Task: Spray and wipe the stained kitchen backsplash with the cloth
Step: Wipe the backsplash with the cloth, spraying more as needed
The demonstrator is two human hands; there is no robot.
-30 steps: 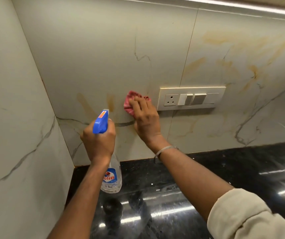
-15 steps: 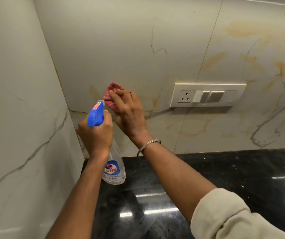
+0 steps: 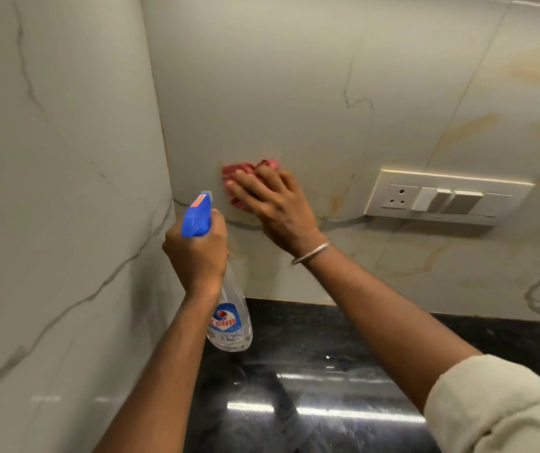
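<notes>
My right hand (image 3: pixel 277 204) presses a crumpled red cloth (image 3: pixel 241 173) flat against the marble backsplash (image 3: pixel 294 93), close to the left corner of the wall. Its fingers lie stretched over the cloth, which shows above and to the left of them. My left hand (image 3: pixel 197 253) grips the neck of a clear spray bottle (image 3: pixel 229 325) with a blue trigger head (image 3: pixel 197 214), held upright just left of and below the cloth. Yellowish stains (image 3: pixel 471 129) mark the tiles to the right.
A cream switch plate (image 3: pixel 441 199) with a socket and switches sits on the wall right of my right hand. A glossy black countertop (image 3: pixel 327 387) runs below. The marble side wall (image 3: pixel 59 223) closes in on the left.
My right hand slid the cloth leftward along the backsplash, away from the switch plate toward the corner. The camera view shifted left with it. The left hand kept hold of the bottle.
</notes>
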